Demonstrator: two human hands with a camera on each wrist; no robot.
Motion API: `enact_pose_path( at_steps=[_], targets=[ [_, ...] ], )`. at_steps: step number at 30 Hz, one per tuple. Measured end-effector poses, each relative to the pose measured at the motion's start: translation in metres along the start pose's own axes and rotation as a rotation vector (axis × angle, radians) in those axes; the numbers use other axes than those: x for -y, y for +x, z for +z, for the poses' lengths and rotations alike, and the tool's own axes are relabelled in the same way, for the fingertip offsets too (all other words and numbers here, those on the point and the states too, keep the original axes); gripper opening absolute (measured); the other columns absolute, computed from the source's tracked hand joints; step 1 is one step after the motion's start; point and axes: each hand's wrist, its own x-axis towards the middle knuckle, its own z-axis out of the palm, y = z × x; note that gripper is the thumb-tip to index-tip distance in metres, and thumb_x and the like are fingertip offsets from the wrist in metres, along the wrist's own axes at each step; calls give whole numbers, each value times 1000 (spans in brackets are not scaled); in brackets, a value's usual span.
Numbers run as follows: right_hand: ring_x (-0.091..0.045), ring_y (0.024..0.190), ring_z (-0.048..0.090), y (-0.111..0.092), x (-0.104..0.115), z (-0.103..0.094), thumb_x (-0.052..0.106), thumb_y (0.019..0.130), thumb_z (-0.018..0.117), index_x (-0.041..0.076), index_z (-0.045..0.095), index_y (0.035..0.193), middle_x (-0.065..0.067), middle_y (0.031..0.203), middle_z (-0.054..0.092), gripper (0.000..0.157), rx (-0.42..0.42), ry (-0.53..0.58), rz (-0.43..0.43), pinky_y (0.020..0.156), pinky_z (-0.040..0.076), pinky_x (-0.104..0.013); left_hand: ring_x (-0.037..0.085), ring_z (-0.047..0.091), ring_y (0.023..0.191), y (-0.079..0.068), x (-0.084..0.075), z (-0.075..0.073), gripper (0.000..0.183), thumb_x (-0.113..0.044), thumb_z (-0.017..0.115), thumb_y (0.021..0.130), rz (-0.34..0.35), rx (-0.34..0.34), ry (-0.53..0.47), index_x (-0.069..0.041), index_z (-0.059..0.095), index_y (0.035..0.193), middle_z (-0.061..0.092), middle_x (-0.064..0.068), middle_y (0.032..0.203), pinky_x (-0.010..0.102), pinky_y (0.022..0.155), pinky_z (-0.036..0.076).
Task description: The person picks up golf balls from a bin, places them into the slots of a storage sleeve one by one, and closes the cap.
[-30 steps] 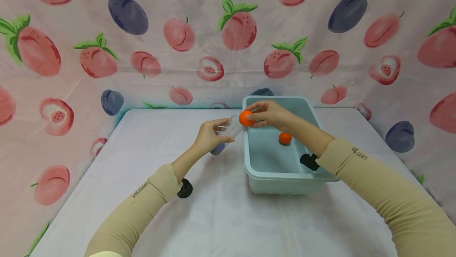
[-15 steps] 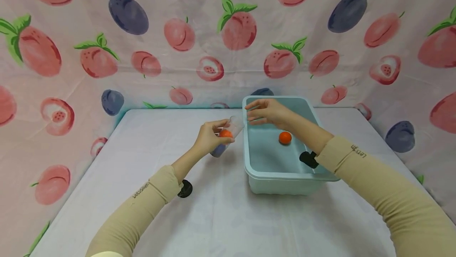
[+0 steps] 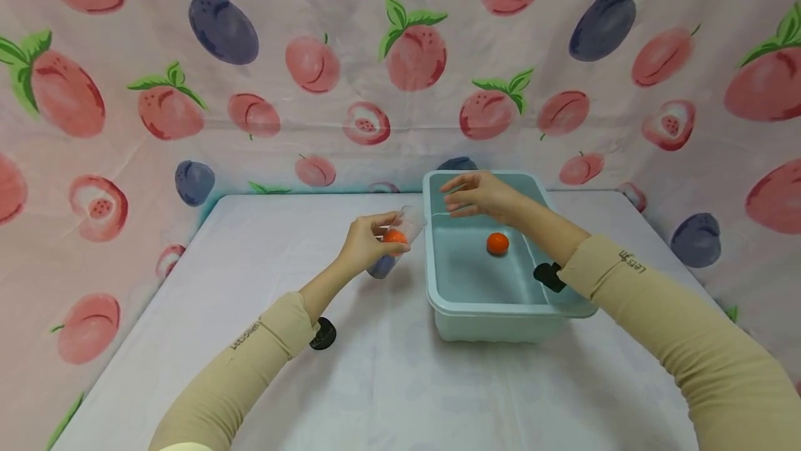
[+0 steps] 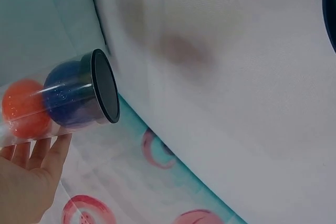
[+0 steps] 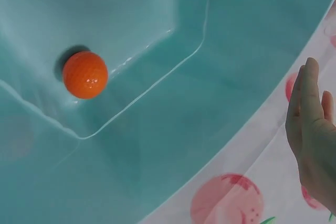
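Note:
My left hand (image 3: 366, 242) grips a clear plastic tube (image 3: 411, 220), held tilted with its mouth up toward the basin. In the left wrist view a blue ball (image 4: 68, 94) lies against the tube's dark end cap (image 4: 106, 86), and an orange ball (image 4: 25, 107) sits behind it. Over the left rim of the light blue basin (image 3: 494, 309), my right hand (image 3: 482, 195) hovers with nothing in its fingers. Another orange ball (image 5: 85, 75), golf-ball-like in its dimples, rests on the basin floor below that hand.
A white cloth covers the table (image 3: 300, 395). Behind it hangs a fruit-print curtain (image 3: 350, 41). Black wrist camera mounts (image 3: 323, 333) stick out below the sleeves, the right one overlapping the basin's near right side in the head view.
The right hand has let go of an orange ball, which dropped into the tube, and has then drawn back slightly right over the basin. The left hand stays almost still.

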Motion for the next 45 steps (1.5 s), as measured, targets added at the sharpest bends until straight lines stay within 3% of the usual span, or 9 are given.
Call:
enact_pose_path(
  at_steps=[12, 17, 21, 25, 31, 39, 45],
  targets=[
    [-9, 80, 62, 4, -8, -7, 6, 94, 54, -8, 47, 128, -19, 119, 53, 37, -5, -20, 5, 95, 50, -40, 30, 59, 113, 1, 2, 1, 61, -13, 79, 76, -11, -1, 9, -12, 56, 132, 63, 9, 125, 40, 94, 51],
    [-12, 84, 61, 8, -17, -8, 7, 94, 54, -9, 47, 128, -16, 113, 56, 38, 13, -71, 11, 99, 47, -44, 31, 58, 114, -2, 6, 1, 62, -12, 79, 75, -13, 6, -1, -10, 55, 133, 63, 11, 125, 41, 95, 51],
    [-14, 87, 61, 9, -25, -12, 9, 95, 53, -9, 47, 129, -23, 122, 52, 39, 23, -124, 26, 99, 47, -43, 31, 58, 114, -4, 8, 1, 63, -12, 80, 75, -17, 8, 3, -9, 55, 132, 63, 11, 125, 41, 95, 51],
    [-12, 84, 59, 12, -27, -17, 10, 96, 52, -10, 45, 130, -26, 126, 49, 40, 23, -165, 35, 96, 50, -41, 31, 58, 114, -5, 9, 1, 62, -12, 80, 74, -26, -7, 7, -11, 57, 131, 64, 9, 125, 40, 94, 51],
    [-14, 80, 59, 16, -28, -25, 9, 94, 53, -12, 44, 129, -24, 119, 55, 42, -6, -211, 84, 92, 53, -40, 31, 58, 114, -3, 8, -1, 62, -11, 80, 74, -20, -10, 4, -11, 57, 131, 63, 9, 125, 40, 94, 51],
    [-16, 69, 54, 21, -34, -30, 7, 90, 58, -11, 52, 120, -13, 96, 56, 36, -36, -345, 156, 80, 56, -37, 32, 59, 112, -4, 7, -3, 62, -10, 80, 74, -3, -7, 9, -10, 57, 131, 64, 11, 124, 40, 93, 52],
    [-31, 86, 59, 24, -40, -29, 10, 88, 62, -9, 57, 111, -18, 94, 56, 30, -93, -502, 179, 82, 56, -43, 34, 59, 112, -6, 8, -4, 63, -9, 79, 75, 3, 3, -4, -7, 54, 133, 61, 16, 126, 41, 93, 52]
  ],
)
